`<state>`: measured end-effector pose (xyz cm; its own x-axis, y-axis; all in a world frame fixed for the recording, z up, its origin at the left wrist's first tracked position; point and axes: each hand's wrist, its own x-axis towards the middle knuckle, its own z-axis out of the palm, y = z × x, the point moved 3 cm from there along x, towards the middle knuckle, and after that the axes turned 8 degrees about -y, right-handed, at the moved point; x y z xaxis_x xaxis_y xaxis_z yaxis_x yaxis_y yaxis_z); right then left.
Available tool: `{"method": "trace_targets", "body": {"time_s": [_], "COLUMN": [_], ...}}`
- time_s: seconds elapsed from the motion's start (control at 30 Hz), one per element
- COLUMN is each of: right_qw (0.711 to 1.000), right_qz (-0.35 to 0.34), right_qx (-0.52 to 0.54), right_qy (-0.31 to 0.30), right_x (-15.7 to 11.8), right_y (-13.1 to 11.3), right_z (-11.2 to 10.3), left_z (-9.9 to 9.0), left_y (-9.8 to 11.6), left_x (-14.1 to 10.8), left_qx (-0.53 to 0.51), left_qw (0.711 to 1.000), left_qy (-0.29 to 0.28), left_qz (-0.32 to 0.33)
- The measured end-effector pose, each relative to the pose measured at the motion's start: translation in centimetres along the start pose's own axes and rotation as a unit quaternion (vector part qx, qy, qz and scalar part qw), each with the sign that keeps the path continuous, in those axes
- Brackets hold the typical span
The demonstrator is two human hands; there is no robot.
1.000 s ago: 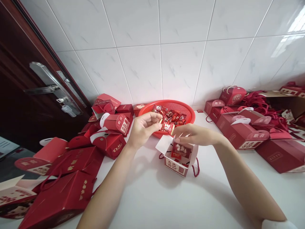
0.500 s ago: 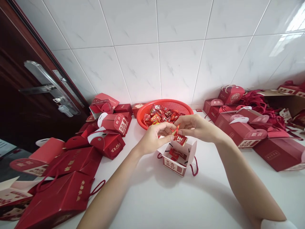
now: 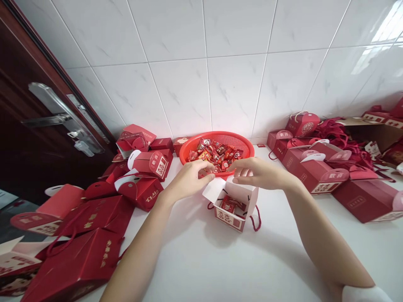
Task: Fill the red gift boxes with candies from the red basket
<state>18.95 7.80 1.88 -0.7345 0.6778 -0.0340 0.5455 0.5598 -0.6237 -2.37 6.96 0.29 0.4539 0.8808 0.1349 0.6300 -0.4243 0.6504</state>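
Note:
A small open gift box (image 3: 229,219) with dark red cord handles stands upright in front of me, its pale flaps raised. Red wrapped candies (image 3: 231,204) lie inside it. Left of the box's back flaps, my left hand (image 3: 193,178) is open, thumb and fingers apart, with nothing visible in it. My right hand (image 3: 262,172) hovers over the right back flap, fingers loosely bent and apart, also holding nothing visible. Whether its fingertips touch the flap I cannot tell. Just behind both hands sits a red plastic basket (image 3: 247,140) of wrapped candies (image 3: 220,153).
Red gift boxes crowd the left, including a large one (image 3: 78,264) and a smaller one (image 3: 143,193). More boxes (image 3: 317,172) line the right, beside red ribbons (image 3: 335,132) and a cardboard carton (image 3: 387,134). A tiled wall (image 3: 236,92) and a door handle (image 3: 50,119) border the white table (image 3: 201,268).
The red candy packet held between both hands has been let go and now lies in the box. My hands have moved apart, the left one leftward.

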Motion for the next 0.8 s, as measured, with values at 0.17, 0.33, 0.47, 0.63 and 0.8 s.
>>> {"method": "trace_targets", "body": {"time_s": [0.17, 0.33, 0.47, 0.63, 0.8], "right_qw": [0.998, 0.979, 0.985, 0.987, 0.981], "right_qz": [0.048, 0.160, 0.121, 0.091, 0.114], "right_qx": [-0.046, -0.102, -0.058, -0.020, -0.069], "right_qy": [-0.005, -0.077, -0.106, -0.133, -0.144], "right_x": [-2.1, -3.9, -3.9, -2.4, -1.3], "right_y": [0.8, 1.8, 1.4, 0.7, 0.2], "right_z": [-1.6, -2.0, -1.6, -0.2, 0.6], "left_z": [-0.1, 0.3, 1.1, 2.6, 4.1], "left_y": [-0.4, 0.0, 1.2, 3.2, 4.5], "left_x": [-0.2, -0.6, -0.9, -1.3, -1.5], "left_qx": [0.070, 0.078, 0.078, 0.053, -0.012], "left_qw": [0.996, 0.990, 0.985, 0.974, 0.968], "left_qy": [-0.046, -0.103, -0.154, -0.220, -0.232], "left_qz": [-0.042, -0.055, -0.031, 0.022, 0.096]}}
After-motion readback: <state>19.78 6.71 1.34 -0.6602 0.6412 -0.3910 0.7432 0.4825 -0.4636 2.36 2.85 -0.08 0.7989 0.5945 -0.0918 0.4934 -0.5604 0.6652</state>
